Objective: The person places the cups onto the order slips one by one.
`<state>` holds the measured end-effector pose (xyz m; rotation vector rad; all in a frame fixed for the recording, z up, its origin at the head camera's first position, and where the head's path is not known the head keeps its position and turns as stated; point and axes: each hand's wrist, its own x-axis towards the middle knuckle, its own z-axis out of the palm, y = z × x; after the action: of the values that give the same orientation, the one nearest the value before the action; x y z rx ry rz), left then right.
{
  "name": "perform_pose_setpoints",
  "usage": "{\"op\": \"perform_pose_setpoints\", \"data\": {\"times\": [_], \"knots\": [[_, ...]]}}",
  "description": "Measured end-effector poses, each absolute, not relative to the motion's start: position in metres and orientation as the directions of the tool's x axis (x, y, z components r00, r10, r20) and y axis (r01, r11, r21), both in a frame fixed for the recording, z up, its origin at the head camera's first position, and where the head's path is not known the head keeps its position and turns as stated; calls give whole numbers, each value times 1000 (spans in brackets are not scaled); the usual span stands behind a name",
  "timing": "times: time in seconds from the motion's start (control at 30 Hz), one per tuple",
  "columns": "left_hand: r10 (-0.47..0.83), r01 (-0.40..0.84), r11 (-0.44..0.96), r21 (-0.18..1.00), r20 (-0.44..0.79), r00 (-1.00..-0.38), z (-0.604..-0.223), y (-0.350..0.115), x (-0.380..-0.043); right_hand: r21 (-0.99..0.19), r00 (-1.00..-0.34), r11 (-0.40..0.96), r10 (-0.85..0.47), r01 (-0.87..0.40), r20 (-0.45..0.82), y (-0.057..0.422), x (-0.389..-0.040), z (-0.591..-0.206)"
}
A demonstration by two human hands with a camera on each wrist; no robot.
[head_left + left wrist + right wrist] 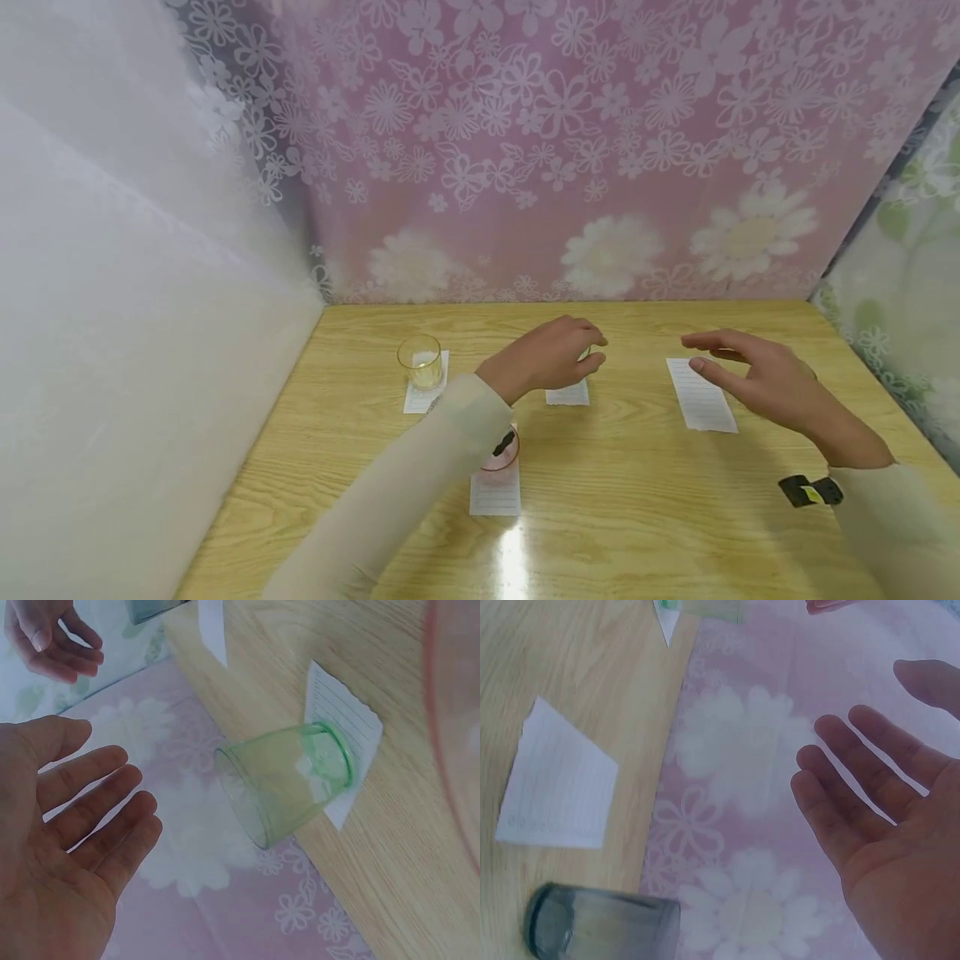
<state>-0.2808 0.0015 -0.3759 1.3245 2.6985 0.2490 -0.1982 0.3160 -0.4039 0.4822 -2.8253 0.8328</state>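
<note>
My left hand (551, 354) hovers over the back middle of the table, its fingers spread and slightly bent. A green glass (292, 780) stands on a lined paper slip (341, 712), apart from that hand's fingers in the left wrist view. From the head, the hand hides most of this glass. Over on the right, my right hand (765, 379) is raised with nothing in it, near a bare lined slip (701, 396). A grey glass (607, 922) stands beside that slip in the right wrist view; the right hand hides it from the head.
At the back left, a yellow glass (422, 367) stands on its own slip (416, 402). A pink-rimmed glass (504, 458), partly hidden by my left sleeve, is on another slip (495, 496). Flowered cloth (525, 167) hangs behind the wooden table (615, 517).
</note>
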Motion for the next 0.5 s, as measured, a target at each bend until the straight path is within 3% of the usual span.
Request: {"op": "perform_pose_setpoints", "data": {"times": [0.23, 0.5], "knots": [[792, 772, 606, 193, -62, -607, -368, 33, -285, -479, -947, 823, -208, -305, 245, 338, -202, -396], [795, 781, 603, 161, -36, -606, -364, 66, -291, -511, -976, 834, -140, -207, 166, 358, -204, -394]]}}
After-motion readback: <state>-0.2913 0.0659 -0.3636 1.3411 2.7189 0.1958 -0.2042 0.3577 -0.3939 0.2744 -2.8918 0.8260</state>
